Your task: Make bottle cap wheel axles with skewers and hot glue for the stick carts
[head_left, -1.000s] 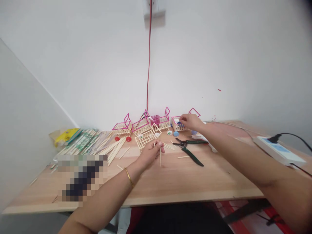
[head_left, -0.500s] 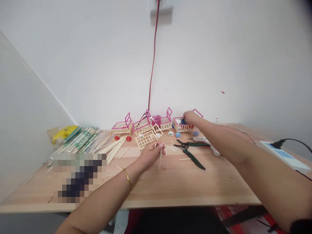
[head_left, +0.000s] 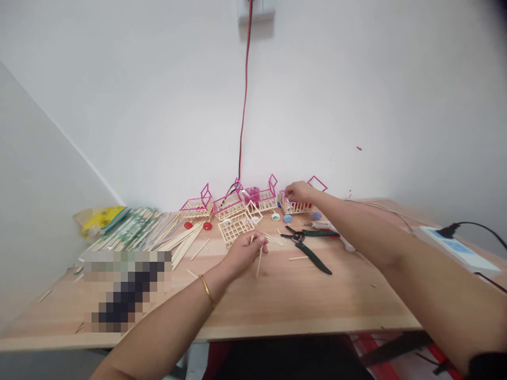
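Observation:
My left hand (head_left: 246,249), a gold bangle at its wrist, is closed on a thin wooden stick (head_left: 259,263) that points down toward the tabletop. Just behind it stands a small stick-built cart (head_left: 236,228) without paint. My right hand (head_left: 298,192) reaches into the rightmost pink-rimmed stick cart (head_left: 295,209), which has blue bottle caps (head_left: 288,218) as wheels. Its fingers are bent together over the basket. Something pale shows at the fingertips, too small to name. Green-handled pruning shears (head_left: 307,245) lie open in front of that cart.
More pink-rimmed carts (head_left: 197,207) and a pink cup (head_left: 252,195) line the wall. Loose sticks (head_left: 186,243), packaged sticks (head_left: 137,227) and a yellow bag (head_left: 103,219) lie at left. A glue gun (head_left: 348,243) and power strip (head_left: 455,248) are at right.
My right hand has shifted slightly left within the cart, from over a blue cap toward where a white cap showed. My left hand stays with the stick. The view has shifted slightly.

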`<action>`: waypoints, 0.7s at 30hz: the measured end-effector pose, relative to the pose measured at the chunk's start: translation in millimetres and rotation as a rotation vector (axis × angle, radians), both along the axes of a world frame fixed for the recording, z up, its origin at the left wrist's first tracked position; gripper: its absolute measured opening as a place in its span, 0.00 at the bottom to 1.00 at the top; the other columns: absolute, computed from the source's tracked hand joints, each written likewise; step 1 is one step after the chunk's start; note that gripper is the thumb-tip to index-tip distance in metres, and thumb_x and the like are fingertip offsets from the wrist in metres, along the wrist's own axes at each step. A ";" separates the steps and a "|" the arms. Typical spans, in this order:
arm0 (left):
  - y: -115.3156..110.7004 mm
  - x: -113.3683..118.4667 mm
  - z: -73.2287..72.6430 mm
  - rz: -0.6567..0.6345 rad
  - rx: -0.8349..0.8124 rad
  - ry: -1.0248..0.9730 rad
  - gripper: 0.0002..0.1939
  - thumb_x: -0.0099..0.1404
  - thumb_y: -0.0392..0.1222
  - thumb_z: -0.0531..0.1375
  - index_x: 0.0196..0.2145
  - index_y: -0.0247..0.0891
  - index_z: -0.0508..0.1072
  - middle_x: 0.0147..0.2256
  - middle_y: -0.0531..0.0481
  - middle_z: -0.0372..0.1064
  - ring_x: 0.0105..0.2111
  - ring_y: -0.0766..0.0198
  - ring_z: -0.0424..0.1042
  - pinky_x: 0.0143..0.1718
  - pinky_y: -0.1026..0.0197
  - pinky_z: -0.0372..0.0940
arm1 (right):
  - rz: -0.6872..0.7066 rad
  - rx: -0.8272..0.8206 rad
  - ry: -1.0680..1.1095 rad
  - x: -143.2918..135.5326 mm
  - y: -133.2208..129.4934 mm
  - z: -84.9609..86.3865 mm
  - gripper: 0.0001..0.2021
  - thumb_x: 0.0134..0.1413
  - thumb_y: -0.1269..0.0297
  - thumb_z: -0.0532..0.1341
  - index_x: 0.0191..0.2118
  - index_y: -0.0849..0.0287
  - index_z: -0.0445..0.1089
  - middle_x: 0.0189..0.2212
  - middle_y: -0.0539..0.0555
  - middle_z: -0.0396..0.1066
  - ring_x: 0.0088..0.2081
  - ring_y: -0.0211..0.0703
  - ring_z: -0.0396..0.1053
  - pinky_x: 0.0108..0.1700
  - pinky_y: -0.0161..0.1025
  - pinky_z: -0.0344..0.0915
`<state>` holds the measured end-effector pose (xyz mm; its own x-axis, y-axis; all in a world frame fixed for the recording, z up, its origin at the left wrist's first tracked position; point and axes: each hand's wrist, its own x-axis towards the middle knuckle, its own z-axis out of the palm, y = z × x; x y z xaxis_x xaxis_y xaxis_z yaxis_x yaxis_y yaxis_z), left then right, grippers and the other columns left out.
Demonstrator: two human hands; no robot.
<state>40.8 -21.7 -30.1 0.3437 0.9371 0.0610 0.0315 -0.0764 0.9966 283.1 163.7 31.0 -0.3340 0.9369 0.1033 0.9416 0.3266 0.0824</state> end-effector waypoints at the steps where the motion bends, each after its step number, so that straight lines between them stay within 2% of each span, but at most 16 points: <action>1: 0.3 0.0 -0.3 0.002 -0.001 0.002 0.15 0.59 0.51 0.55 0.31 0.35 0.66 0.24 0.54 0.65 0.16 0.75 0.49 0.18 0.67 0.44 | 0.015 -0.014 -0.001 -1.8 1.6 -1.8 0.13 0.45 0.68 0.61 0.39 0.53 0.76 0.35 0.48 0.77 0.37 0.40 0.72 0.36 0.30 0.61; 5: 1.2 0.5 -0.3 0.005 0.001 0.023 0.15 0.59 0.52 0.55 0.31 0.35 0.66 0.24 0.53 0.65 0.17 0.74 0.49 0.19 0.67 0.44 | 0.031 -0.012 0.001 0.3 10.2 -5.5 0.11 0.44 0.70 0.60 0.34 0.55 0.77 0.32 0.50 0.77 0.36 0.43 0.71 0.36 0.33 0.61; 9: 0.5 1.7 1.7 0.008 0.010 0.048 0.15 0.60 0.51 0.54 0.30 0.35 0.67 0.24 0.53 0.65 0.17 0.74 0.49 0.20 0.67 0.45 | -0.001 0.058 0.034 7.2 14.3 -8.1 0.17 0.44 0.72 0.59 0.44 0.59 0.73 0.40 0.56 0.75 0.40 0.46 0.70 0.38 0.34 0.61; 13: 0.2 1.9 2.3 0.008 0.021 0.067 0.15 0.60 0.52 0.54 0.30 0.35 0.67 0.24 0.53 0.65 0.18 0.74 0.50 0.21 0.67 0.46 | 0.045 0.042 0.038 6.3 10.9 -9.0 0.22 0.44 0.71 0.60 0.50 0.56 0.69 0.42 0.53 0.73 0.39 0.41 0.69 0.37 0.31 0.60; 18: 1.3 0.7 1.8 0.000 0.022 0.079 0.16 0.60 0.53 0.54 0.30 0.34 0.66 0.25 0.53 0.65 0.18 0.74 0.50 0.21 0.67 0.46 | 0.044 0.066 -0.001 2.1 7.1 -2.4 0.13 0.50 0.66 0.58 0.42 0.58 0.73 0.40 0.56 0.73 0.40 0.45 0.69 0.38 0.34 0.59; 21: 0.8 0.6 2.8 0.004 0.030 0.074 0.16 0.60 0.52 0.54 0.30 0.34 0.67 0.25 0.52 0.65 0.18 0.74 0.50 0.21 0.67 0.46 | -0.010 0.105 -0.021 7.1 6.7 6.1 0.12 0.52 0.66 0.56 0.41 0.59 0.73 0.41 0.58 0.73 0.42 0.47 0.68 0.39 0.36 0.59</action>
<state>41.4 -20.9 -27.2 0.3445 0.9366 0.0635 0.1052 -0.1057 0.9888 290.2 170.5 37.0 -0.3274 0.9248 0.1940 0.9426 0.3054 0.1349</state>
